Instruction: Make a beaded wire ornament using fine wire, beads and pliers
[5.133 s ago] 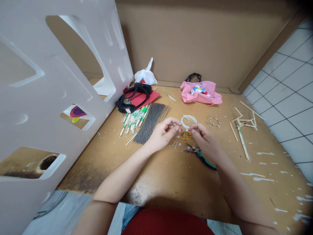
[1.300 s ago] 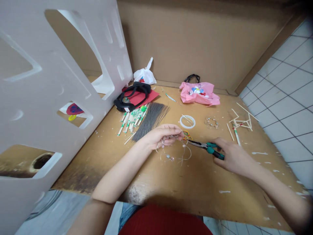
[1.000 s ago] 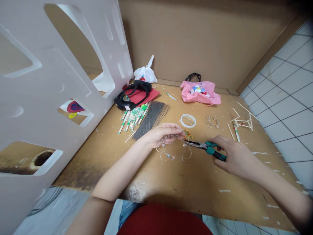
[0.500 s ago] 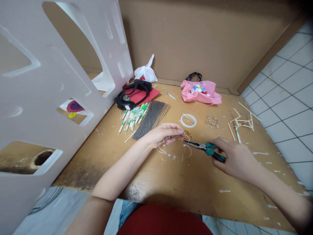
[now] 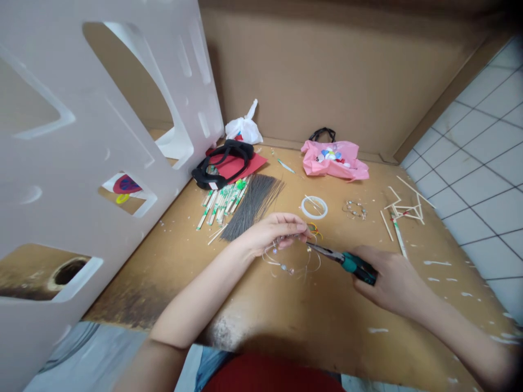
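My left hand (image 5: 280, 233) is closed, its thumb and fingers pinching a beaded wire bracelet (image 5: 290, 270). Thin clear loops with a few small beads hang from it below the fingers. In my right hand (image 5: 390, 277) is a pair of needle-nose pliers (image 5: 350, 263) with green and black handles. The handles are squeezed together, and the jaw tips touch the wire beside my left fingertips. Whether the jaws grip the wire is too small to tell. Just behind the fingertips lies a yellow-orange loop (image 5: 317, 231), partly hidden.
Farther back lie a white ring-shaped spool (image 5: 314, 207) and another beaded bracelet (image 5: 354, 209). Grey wires (image 5: 251, 204), wrapped chopsticks (image 5: 223, 201) and a black headset (image 5: 224, 163) are left. A pink bag (image 5: 335, 160) stands behind; a stick frame (image 5: 406, 211) lies right. A white plastic panel (image 5: 134, 136) borders the left.
The pliers' handles have come together in my right hand, where they stood apart before. My left hand keeps its hold on the bracelet. The whole view has shifted slightly.
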A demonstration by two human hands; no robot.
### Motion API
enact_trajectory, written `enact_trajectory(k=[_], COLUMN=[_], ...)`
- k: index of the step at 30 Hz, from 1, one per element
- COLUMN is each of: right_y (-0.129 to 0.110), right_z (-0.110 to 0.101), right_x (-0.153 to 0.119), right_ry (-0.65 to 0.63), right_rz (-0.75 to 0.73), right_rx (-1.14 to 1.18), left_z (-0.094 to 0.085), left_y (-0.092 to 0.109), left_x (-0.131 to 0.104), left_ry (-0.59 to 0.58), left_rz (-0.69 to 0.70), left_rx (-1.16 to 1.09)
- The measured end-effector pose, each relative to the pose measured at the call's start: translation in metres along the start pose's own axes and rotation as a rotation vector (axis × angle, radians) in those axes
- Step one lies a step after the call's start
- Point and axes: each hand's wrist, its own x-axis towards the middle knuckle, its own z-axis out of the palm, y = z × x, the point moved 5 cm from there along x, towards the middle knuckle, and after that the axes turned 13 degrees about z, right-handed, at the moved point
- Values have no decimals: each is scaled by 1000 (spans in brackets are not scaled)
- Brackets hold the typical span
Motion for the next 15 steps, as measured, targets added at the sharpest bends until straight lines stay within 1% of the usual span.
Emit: enact_trajectory(k=[5,9,12,15], right_y=[4,3,3,7], right_z=[3,3,4,4], right_x=[-2,-2,0,2], right_ry=[-45,-68,-84,-60], right_rz=[74,92,95,127], right_rx=[6,19,31,23], left_z=[2,2,-3,-9], left_y=[-1,2,5,8], left_x=[1,1,2,2], left_ry=[0,7,56,87], left_rz=[31,72,109,120], left_rx=[20,74,128,151])
